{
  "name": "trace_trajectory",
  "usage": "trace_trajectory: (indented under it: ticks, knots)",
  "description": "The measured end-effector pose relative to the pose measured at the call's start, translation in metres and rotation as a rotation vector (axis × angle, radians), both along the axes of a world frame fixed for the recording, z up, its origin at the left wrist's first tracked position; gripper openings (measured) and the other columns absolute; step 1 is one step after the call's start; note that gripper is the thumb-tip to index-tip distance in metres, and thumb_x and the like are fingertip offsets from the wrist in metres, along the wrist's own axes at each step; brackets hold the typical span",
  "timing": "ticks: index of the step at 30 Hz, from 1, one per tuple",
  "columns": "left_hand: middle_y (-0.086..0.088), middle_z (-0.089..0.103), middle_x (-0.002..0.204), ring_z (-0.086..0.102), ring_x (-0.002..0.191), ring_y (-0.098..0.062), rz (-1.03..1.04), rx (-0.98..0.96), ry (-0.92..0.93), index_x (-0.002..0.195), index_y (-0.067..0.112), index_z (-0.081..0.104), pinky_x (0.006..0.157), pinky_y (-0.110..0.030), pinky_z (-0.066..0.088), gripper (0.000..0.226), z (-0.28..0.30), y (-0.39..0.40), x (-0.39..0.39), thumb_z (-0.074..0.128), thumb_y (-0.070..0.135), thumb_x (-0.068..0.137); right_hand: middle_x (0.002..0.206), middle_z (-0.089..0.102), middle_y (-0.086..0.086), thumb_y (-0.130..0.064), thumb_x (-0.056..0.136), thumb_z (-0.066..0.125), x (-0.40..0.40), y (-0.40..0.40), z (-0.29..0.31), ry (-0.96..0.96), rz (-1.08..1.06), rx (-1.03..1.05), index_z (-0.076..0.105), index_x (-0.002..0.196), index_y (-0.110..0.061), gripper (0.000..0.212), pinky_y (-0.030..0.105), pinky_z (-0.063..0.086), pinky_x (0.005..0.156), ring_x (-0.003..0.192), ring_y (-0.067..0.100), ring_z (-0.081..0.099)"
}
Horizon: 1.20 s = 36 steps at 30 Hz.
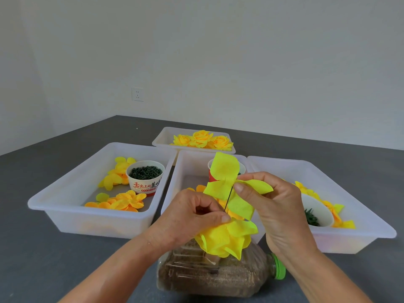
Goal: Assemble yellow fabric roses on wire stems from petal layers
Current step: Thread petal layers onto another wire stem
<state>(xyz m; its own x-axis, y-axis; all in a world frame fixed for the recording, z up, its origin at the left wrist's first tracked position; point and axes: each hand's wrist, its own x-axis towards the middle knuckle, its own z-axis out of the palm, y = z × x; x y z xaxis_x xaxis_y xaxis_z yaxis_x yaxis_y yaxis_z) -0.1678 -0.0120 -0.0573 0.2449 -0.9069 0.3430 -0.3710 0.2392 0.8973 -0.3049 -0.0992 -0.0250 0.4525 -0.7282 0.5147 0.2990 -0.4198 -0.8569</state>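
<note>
Sand-filled bottle (220,274) at the desk's near edge steadies the wire stem (228,199) while left hand (192,217) pinches it and right hand (273,206) pinches a petal layer (227,180), threading it down.

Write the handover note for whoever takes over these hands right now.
Left hand pinches the wire stem above the part-built rose.
Right hand pinches a petal layer threaded on the wire.
Finished roses lie in the far tray; loose petals in the left tray.
Left: slide this layer down, add the rest.
</note>
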Motion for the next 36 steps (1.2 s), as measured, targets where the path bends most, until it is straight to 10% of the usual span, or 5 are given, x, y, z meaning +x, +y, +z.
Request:
trace_trajectory:
  ticks: [10,17,36]
  knots:
    - [-0.019,0.07,0.084,0.063,0.084,-0.042,0.021,0.011,-0.027,0.079,0.0,0.072,0.077,-0.052,0.05,0.014,0.0,0.0,0.001,0.072,0.013,0.079,0.075,0.074,-0.007,-0.032,0.059,0.074,-0.003,-0.003,-0.003,0.009,0.013,-0.119,0.075,0.075,-0.036,0.017,0.021,0.054,0.064,0.071,0.009,0.069]
    - [-0.012,0.071,0.08,0.061,0.074,-0.019,0.005,0.029,-0.025,0.077,0.005,0.073,0.072,-0.044,0.052,0.017,0.0,0.0,0.001,0.073,0.021,0.076,0.08,0.071,-0.023,-0.02,0.066,0.076,-0.005,-0.005,-0.009,0.064,-0.036,-0.388,0.071,0.083,-0.047,0.033,0.013,0.051,0.069,0.078,0.0,0.068]
    - [-0.012,0.072,0.092,0.066,0.093,-0.031,-0.021,0.11,0.018,0.078,0.018,0.075,0.084,-0.039,0.053,0.007,0.004,0.007,0.006,0.076,0.022,0.072,0.083,0.067,-0.014,-0.005,0.076,0.069,-0.011,-0.018,-0.005,0.203,-0.069,-0.687,0.071,0.09,-0.01,0.016,0.009,0.047,0.074,0.082,-0.008,0.061]
